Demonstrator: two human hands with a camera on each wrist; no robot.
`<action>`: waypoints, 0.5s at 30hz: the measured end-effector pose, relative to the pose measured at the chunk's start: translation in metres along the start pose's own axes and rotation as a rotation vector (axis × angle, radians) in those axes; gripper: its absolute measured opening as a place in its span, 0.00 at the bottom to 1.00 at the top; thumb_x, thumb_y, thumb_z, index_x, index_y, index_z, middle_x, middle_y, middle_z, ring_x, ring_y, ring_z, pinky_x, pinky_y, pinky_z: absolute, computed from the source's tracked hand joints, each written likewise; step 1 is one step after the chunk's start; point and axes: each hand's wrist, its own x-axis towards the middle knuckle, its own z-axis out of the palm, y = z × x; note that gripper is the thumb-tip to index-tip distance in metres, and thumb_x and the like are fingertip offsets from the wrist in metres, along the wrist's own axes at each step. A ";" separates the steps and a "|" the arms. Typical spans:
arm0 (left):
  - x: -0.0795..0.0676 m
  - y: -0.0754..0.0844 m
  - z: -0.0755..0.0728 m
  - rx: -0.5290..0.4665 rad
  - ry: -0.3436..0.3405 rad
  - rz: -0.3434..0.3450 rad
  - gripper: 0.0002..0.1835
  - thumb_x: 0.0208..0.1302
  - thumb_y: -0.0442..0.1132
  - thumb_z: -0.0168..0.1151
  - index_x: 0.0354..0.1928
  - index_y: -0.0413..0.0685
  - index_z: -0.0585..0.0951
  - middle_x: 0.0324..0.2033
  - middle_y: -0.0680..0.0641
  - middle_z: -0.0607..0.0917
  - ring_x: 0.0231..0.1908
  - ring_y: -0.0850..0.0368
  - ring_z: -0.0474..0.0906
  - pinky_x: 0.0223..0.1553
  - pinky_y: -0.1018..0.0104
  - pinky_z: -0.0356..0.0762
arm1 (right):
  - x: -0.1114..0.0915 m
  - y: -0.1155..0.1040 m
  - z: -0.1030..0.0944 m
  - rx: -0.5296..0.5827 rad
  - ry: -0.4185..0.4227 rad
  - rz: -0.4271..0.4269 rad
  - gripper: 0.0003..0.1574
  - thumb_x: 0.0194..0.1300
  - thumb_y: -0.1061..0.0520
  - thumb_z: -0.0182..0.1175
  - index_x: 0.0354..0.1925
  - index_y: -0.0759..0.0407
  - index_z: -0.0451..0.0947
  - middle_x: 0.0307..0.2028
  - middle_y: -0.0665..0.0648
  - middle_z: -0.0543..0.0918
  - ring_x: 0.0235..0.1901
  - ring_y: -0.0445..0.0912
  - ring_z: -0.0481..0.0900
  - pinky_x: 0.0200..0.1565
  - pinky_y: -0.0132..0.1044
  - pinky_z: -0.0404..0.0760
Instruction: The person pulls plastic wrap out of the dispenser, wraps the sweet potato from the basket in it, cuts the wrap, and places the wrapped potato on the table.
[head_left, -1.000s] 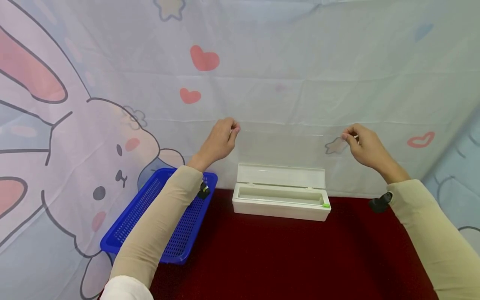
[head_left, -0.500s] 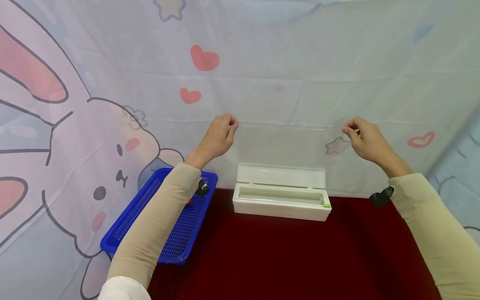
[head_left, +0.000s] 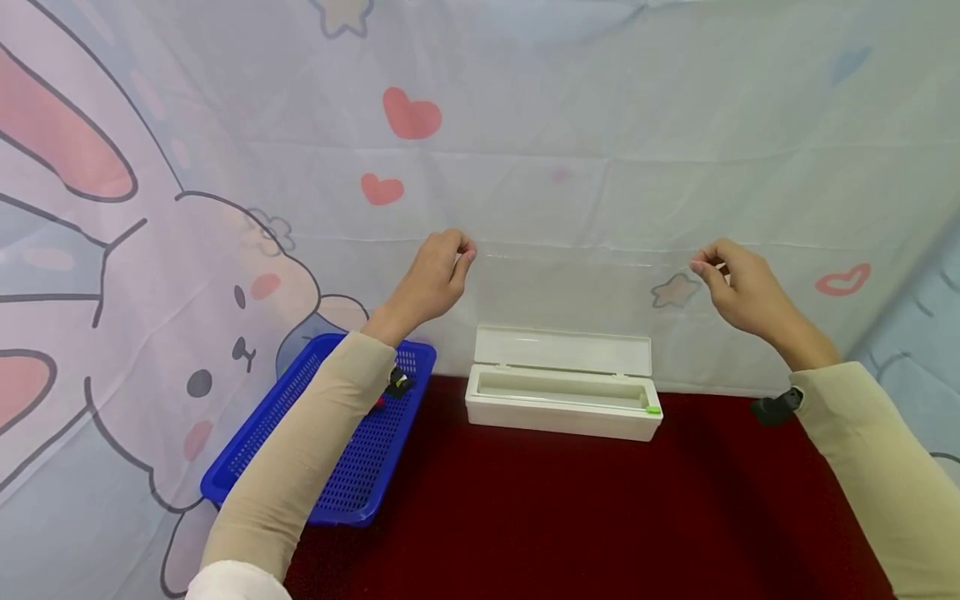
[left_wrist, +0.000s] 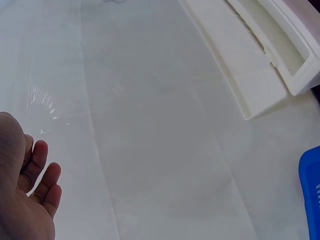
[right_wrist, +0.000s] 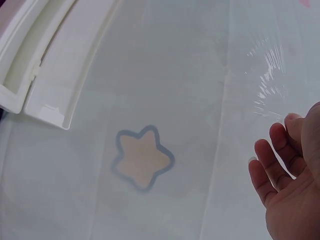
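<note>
A sheet of clear cling film (head_left: 570, 260) stretches between the two raised hands, showing mostly as a thin bright edge. My left hand (head_left: 431, 277) pinches its left corner between thumb and forefinger, and my right hand (head_left: 742, 290) pinches the right one. Shiny creases in the film fan out near the fingertips in both wrist views. Below stands a long white cling film dispenser (head_left: 562, 419) with its lid (head_left: 562, 351) tipped back. A small green slider (head_left: 653, 410) sits at the right end of its front edge.
Left of the dispenser lies a blue perforated basket (head_left: 352, 492), partly behind the left sleeve, with a small red thing (head_left: 378, 404) inside. A dark red cloth (head_left: 570, 517) covers the table. Behind hangs a printed fabric backdrop (head_left: 540, 100).
Both hands rose slightly from the first frame, then the right hand shifted a little to the right and down, with the film still between them. The red thing in the basket came into sight.
</note>
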 end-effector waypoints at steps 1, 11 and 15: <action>-0.001 0.001 0.000 -0.001 0.001 0.004 0.09 0.83 0.33 0.50 0.47 0.33 0.77 0.43 0.36 0.82 0.44 0.39 0.76 0.54 0.47 0.73 | -0.001 -0.001 0.000 -0.001 0.002 -0.005 0.14 0.84 0.59 0.51 0.51 0.72 0.76 0.48 0.71 0.83 0.45 0.62 0.80 0.40 0.28 0.69; -0.012 0.009 -0.005 -0.013 0.018 0.026 0.07 0.82 0.31 0.51 0.46 0.35 0.77 0.43 0.37 0.82 0.45 0.41 0.75 0.55 0.47 0.72 | -0.013 -0.004 -0.002 -0.010 0.049 -0.099 0.06 0.81 0.65 0.56 0.48 0.68 0.78 0.44 0.64 0.84 0.43 0.32 0.73 0.45 0.29 0.71; -0.016 0.011 -0.006 -0.005 0.013 0.044 0.07 0.82 0.31 0.50 0.45 0.35 0.76 0.42 0.38 0.82 0.45 0.41 0.74 0.55 0.48 0.72 | -0.018 -0.007 -0.003 -0.017 0.065 -0.119 0.03 0.79 0.67 0.58 0.47 0.67 0.78 0.43 0.61 0.85 0.43 0.35 0.74 0.44 0.28 0.70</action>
